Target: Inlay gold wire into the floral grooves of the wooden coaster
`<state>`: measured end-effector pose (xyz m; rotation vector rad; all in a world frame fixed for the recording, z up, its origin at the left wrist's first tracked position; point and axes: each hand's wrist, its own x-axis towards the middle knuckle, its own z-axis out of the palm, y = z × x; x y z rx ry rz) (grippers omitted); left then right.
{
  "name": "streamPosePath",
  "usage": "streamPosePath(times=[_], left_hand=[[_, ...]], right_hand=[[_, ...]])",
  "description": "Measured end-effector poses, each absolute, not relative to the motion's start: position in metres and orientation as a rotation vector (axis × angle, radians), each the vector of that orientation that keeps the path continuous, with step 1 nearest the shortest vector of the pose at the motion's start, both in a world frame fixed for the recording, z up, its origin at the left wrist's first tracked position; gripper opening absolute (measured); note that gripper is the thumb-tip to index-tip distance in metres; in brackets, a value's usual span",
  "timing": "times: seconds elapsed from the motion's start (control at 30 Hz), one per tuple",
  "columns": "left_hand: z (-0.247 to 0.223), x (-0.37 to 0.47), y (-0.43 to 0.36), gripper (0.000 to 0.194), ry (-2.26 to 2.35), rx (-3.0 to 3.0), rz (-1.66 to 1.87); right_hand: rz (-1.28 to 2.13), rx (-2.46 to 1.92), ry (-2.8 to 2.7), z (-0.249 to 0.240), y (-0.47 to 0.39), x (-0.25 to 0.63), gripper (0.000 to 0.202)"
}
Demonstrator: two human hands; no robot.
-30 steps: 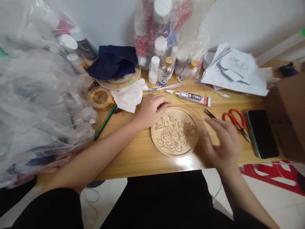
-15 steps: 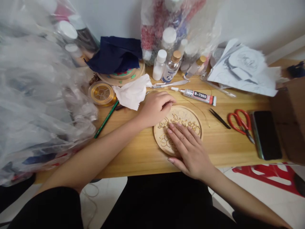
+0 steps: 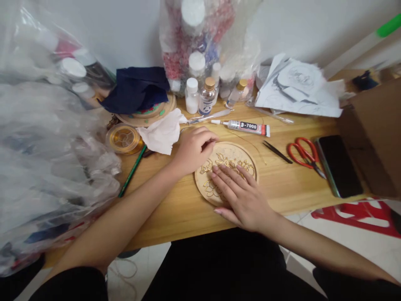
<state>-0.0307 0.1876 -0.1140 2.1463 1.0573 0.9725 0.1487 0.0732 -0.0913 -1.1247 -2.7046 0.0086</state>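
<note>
A round wooden plate (image 3: pixel 203 193) with a raised rim lies on the wooden table (image 3: pixel 166 217), gold wire bent into flower outlines on its face. Over its lower middle my right hand (image 3: pixel 241 194) rests flat, palm down, fingers spread across the wire flowers. Curled at the plate's upper left rim is my left hand (image 3: pixel 196 150); its fingers are bent inward, and whatever they may hold is hidden. A thin loose wire (image 3: pixel 250 144) runs on the table above the plate.
Behind stand small bottles (image 3: pixel 191 100) and a glue tube (image 3: pixel 247 127). To the right lie black tweezers (image 3: pixel 277 151), red-handled pliers (image 3: pixel 302 152), a phone (image 3: pixel 340 167) and a cardboard box (image 3: pixel 376 133). At left are a gold wire spool (image 3: pixel 124 139), green pencil (image 3: pixel 133 171) and plastic bags (image 3: pixel 56 154).
The camera view has shifted, so the tabletop things appear further left. Both hands keep nearly the same places on the plate.
</note>
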Motion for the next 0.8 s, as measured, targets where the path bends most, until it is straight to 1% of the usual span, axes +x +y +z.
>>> streamPosePath(times=[0.17,0.23,0.33,0.47,0.6,0.8], left_hand=[[-0.113,-0.031,0.188,0.019,1.077,2.173,0.935],[-0.113,-0.031,0.188,0.019,1.081,2.174,0.930],[-0.113,-0.030,0.187,0.019,1.081,2.172,0.933],[-0.113,-0.030,0.187,0.018,1.072,2.173,0.936],[-0.113,-0.030,0.187,0.017,1.081,2.176,0.927],[-0.113,-0.030,0.186,0.018,1.090,2.168,0.908]], right_hand=[[0.321,-1.147,-2.521,-0.089,0.083,0.152,0.064],[0.382,-1.197,-2.444,-0.089,0.087,0.157,0.064],[0.342,-1.276,-2.457,-0.091,0.091,0.166,0.073],[0.345,-1.217,-2.603,-0.091,0.097,0.171,0.089],[0.384,-1.187,-2.698,-0.086,0.104,0.169,0.088],[0.265,-1.179,-2.763,-0.085,0.107,0.164,0.088]])
